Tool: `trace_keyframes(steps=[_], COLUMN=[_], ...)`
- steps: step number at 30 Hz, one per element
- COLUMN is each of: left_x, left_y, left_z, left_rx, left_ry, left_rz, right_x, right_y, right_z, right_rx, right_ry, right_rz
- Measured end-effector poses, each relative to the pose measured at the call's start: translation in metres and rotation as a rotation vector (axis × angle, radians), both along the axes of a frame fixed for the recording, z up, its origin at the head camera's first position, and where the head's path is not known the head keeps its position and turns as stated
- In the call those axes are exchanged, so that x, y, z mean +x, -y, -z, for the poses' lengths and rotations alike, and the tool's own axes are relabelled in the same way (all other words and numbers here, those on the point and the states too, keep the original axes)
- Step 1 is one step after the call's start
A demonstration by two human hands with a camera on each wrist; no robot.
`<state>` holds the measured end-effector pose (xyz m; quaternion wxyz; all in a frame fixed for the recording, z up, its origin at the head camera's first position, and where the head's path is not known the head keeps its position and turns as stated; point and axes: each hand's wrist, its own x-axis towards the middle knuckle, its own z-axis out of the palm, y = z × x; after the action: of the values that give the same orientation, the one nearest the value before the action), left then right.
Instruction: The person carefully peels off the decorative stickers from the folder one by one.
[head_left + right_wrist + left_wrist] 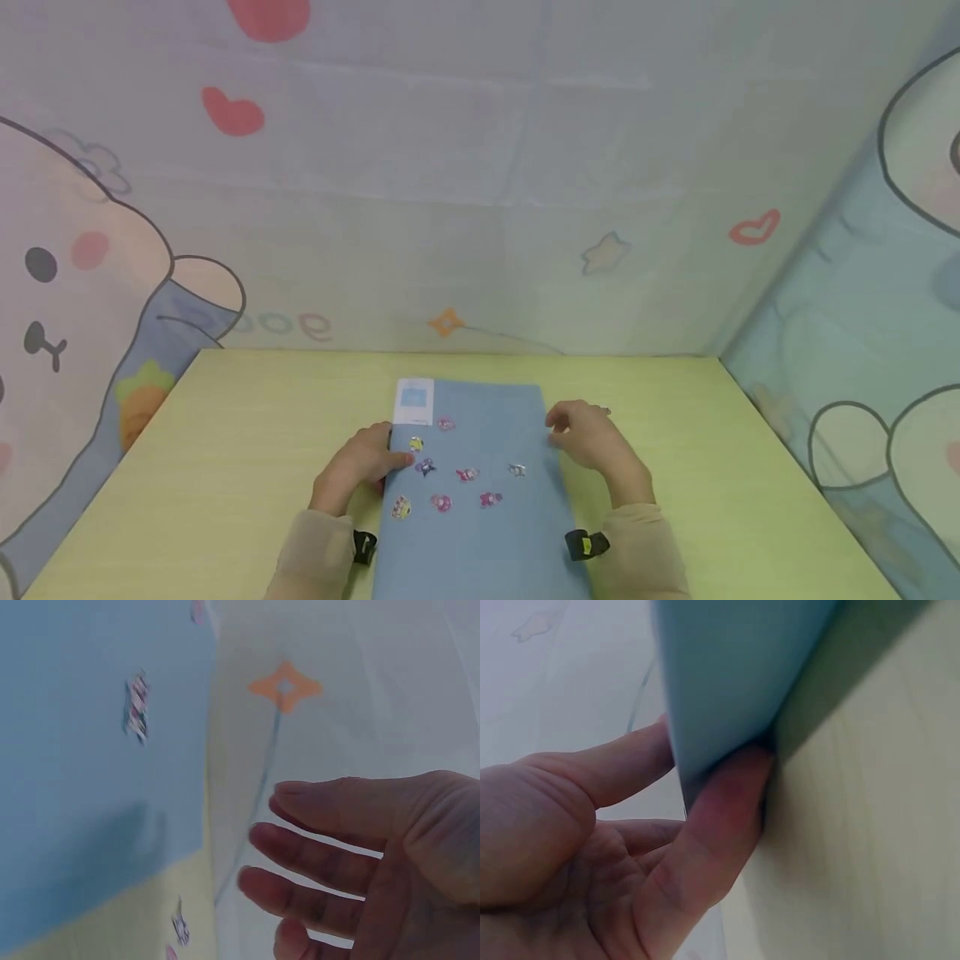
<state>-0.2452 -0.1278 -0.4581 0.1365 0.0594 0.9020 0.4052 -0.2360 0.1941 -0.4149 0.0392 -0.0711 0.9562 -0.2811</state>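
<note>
A blue folder-like sheet [480,550] with a white label [414,418] at its far left corner lies on the table, dotted with several small cartoon stickers [442,503]. My left hand [363,458] holds its left edge, thumb on the top face. In the left wrist view a finger [724,802] of that hand goes under the blue edge, close to the tabletop. Beside the right edge, my right hand [592,437] hovers with loosely bent fingers, holding nothing. The right wrist view shows its fingertips [259,881] apart from the sheet.
The pale yellow table [750,500] extends on both sides. Just past my right hand lie small stickers [180,926] on the tabletop. A printed cloth backdrop [480,167] rises behind the table and along its sides. Dark wrist straps [587,545] sit at my sleeves.
</note>
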Motion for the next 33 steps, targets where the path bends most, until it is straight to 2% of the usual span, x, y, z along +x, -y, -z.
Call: trace_keyframes(steps=[8,14,23,33], left_x=[-0.001,0.002,0.002,0.001], left_y=[-0.003,-0.006,-0.006,-0.006], left_z=[-0.005,-0.004,-0.001,0.001], left_rx=[0.016,0.035,0.021,0.016], left_ry=[-0.013,0.008,0.004,-0.001], left_rz=[0.001,0.013,0.000,0.000], right_x=[0.004,0.008,0.008,0.008], right_y=[0.035,0.048,0.052,0.050], right_z=[0.013,0.022,0.030,0.027], right_rx=[0.087,0.167,0.153,0.148], right_ry=[0.022,0.045,0.067,0.074], right_rz=[-0.081,-0.066,-0.042,-0.047])
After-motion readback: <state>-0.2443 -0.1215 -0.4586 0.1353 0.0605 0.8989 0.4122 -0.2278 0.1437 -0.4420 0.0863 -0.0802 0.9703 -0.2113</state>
